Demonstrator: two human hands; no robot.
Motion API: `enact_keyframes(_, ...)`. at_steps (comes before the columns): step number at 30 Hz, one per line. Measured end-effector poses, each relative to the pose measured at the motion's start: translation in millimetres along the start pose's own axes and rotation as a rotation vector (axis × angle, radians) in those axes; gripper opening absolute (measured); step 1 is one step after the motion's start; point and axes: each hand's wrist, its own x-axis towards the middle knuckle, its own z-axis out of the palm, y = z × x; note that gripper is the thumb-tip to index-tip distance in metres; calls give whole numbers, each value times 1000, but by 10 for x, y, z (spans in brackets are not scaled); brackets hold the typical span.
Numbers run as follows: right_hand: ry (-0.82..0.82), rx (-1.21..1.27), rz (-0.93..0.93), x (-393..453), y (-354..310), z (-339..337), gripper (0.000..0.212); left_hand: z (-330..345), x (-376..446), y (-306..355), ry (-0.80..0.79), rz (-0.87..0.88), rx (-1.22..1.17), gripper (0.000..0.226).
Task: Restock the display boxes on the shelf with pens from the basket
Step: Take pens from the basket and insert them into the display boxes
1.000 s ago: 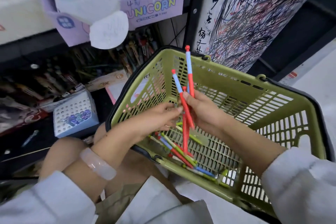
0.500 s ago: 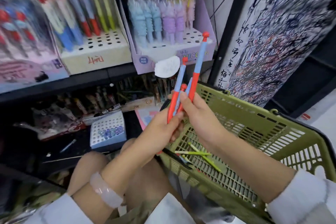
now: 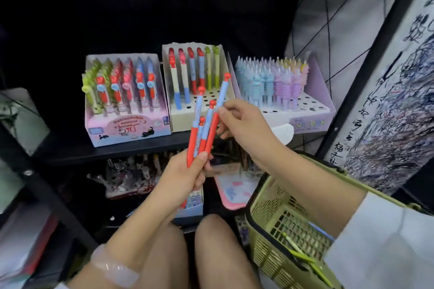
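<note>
My left hand (image 3: 187, 169) grips the lower ends of several red-and-blue pens (image 3: 199, 132), fanned upward. My right hand (image 3: 244, 124) pinches the tallest of them (image 3: 217, 110) near its middle. Behind the pens, on the black shelf (image 3: 122, 150), stands a cream display box (image 3: 199, 119) with many vacant holes and a back row of red, blue and green pens. A pink box (image 3: 126, 128) full of pens stands to its left, a lilac unicorn box (image 3: 307, 119) to its right. The green basket (image 3: 265, 220) sits at lower right with green pens (image 3: 303, 256) inside.
A lower shelf holds dark packaged goods (image 3: 131, 176), a small blue-and-white box (image 3: 191, 206) and a pink-rimmed pad (image 3: 234, 189). My bare knees (image 3: 211, 253) fill the bottom centre. A scribbled white panel (image 3: 387, 112) stands on the right. A black shelf post (image 3: 47, 195) slants at the left.
Both hands have lifted the bundle of red-and-blue pens out of the basket and up toward the shelf. My view has tilted upward, so the display boxes now sit in the middle.
</note>
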Motion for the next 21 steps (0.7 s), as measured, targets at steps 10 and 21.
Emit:
enact_keyframes(10, 267, -374, -240, 1125, -152, 24, 12, -423, 388, 20, 14, 32, -53, 12)
enact_keyframes(21, 24, -726, -248, 1448, 54, 191, 19, -526, 565, 127, 55, 59, -53, 28)
